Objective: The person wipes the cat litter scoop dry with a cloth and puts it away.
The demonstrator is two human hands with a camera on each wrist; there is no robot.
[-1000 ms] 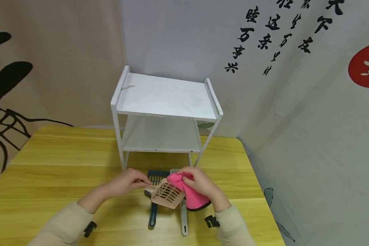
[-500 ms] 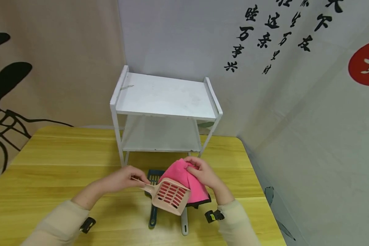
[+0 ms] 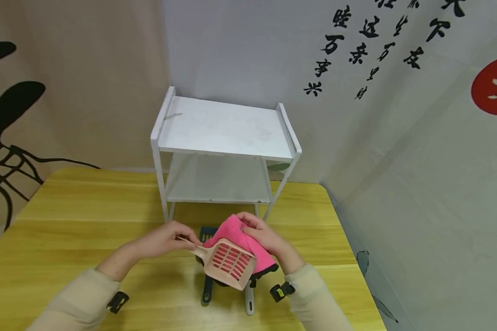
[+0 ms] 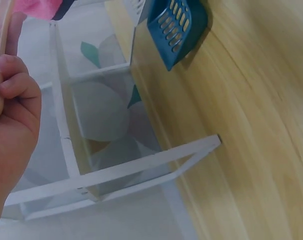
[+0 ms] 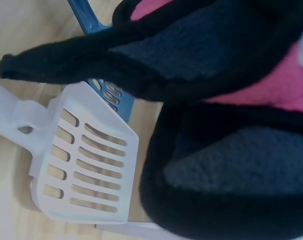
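My left hand (image 3: 171, 239) pinches the handle of a beige litter scoop (image 3: 230, 264), its slotted head tilted up above the table. A pink cloth (image 3: 232, 228) with a dark grey underside and black edging hangs from my right hand (image 3: 262, 233), which grips it near the top. The cloth lies against the scoop's far side, and pink shows through the slots. Beneath them on the table are a dark blue litter scoop (image 4: 179, 30) and a white litter scoop (image 5: 86, 165). In the head view the cloth and beige scoop hide most of both heads; their handles point toward me.
Behind my hands a white two-tier shelf (image 3: 228, 126) stands on the wooden table (image 3: 95, 220). Its front legs come down close beyond the scoops. A pale curtain (image 3: 240, 50) with black writing closes off the back and right.
The bunched cloth has spread out behind the beige scoop's head, and my right hand has shifted up, then left with it. The scoop has tilted further up toward me.
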